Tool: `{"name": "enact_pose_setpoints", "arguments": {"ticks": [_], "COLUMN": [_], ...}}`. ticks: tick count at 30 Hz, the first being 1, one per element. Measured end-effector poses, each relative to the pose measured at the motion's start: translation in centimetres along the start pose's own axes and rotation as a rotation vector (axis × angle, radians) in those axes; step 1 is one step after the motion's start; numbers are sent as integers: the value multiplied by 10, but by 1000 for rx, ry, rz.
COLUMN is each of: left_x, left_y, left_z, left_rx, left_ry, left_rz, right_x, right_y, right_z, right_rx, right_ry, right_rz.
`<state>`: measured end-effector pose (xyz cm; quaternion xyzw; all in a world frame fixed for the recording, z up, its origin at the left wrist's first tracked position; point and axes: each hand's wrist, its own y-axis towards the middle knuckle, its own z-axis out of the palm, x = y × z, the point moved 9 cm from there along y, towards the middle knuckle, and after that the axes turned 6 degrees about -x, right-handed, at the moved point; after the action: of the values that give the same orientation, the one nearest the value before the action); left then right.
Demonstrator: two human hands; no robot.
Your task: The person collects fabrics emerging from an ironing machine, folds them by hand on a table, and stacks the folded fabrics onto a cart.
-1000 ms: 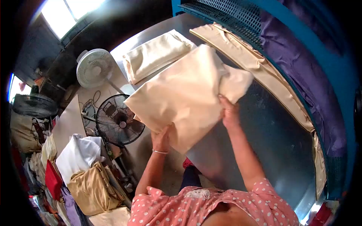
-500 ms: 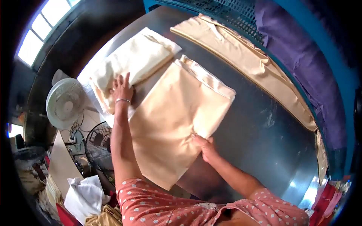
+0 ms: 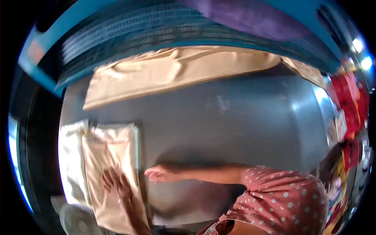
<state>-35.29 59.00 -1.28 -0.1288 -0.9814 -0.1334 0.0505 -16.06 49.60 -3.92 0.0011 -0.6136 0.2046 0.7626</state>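
Note:
A folded beige cloth (image 3: 111,150) lies at the left of the metal table, overlapping or right against a paler folded cloth (image 3: 72,156). My left hand (image 3: 116,186) rests flat on the beige cloth with its fingers spread. Just past the right edge of that cloth is my right hand (image 3: 158,173), somewhat blurred. Its fingers are apart, loosely bent, and hold nothing that I can see.
A long beige cloth (image 3: 176,72) stretches along the far side of the metal table (image 3: 235,117). Behind it are a blue perforated rack (image 3: 137,35) and purple fabric (image 3: 250,17). A fan (image 3: 78,221) stands at lower left; red fabric (image 3: 348,102) is at right.
The view has turned to the right. The beige cloth now lies beside the paler one; my right hand has let go of it, and my left hand has moved from the paler cloth onto it.

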Motion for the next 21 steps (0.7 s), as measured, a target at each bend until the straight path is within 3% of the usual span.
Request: {"name": "enact_pose_setpoints", "arguments": {"ticks": [1,3,6,7,8,9,10,11,12,13,14,16,18,21], "left_x": [-10,-15,-8,-37,-73,-113,-140,-174,-263,-327,-402,-527,-626,-748], "left_y": [2,0,4,18,24,23,36,46,50,52,46,44,55,114], "left_z": [-10,-21,-8,-10,-18,-39,-37,-47,-78,-72,-90,-101,-107,-46], "left_rx": [37,-80,-222,-378,-520,-654,-489,-348,-214,-225,-282,-241,-310,3], "left_ry": [-12,-82,35,-100,-235,-373,-532,-681,-756,-888,-716,-805,-671,-661], "left_rz": [-44,34,180,345,500,638,513,364,492,584,805,1004,1036,785], "right_x": [10,45,48,24,-6,11,29,19,-2,-11,-16,-22,-18,-29], "right_y": [-25,-110,-277,-334,-396,-447,-491,-523,-551,-567,-566,-569,-567,-571], "right_z": [-42,-149,-290,-339,-377,-374,-368,-370,-377,-378,-371,-355,-352,-364], "right_rx": [-141,-632,-1192,-1357,-1468,-1593,-1704,-1748,-1787,-1817,-1817,-1798,-1815,-1767], "right_ry": [-103,-326,-352,-485,-601,-766,-938,-1078,-1217,-1358,-1366,-1370,-1360,-1270], "right_rz": [-216,-459,-192,-448,-140,-42,65,157,253,349,315,260,310,433]}}
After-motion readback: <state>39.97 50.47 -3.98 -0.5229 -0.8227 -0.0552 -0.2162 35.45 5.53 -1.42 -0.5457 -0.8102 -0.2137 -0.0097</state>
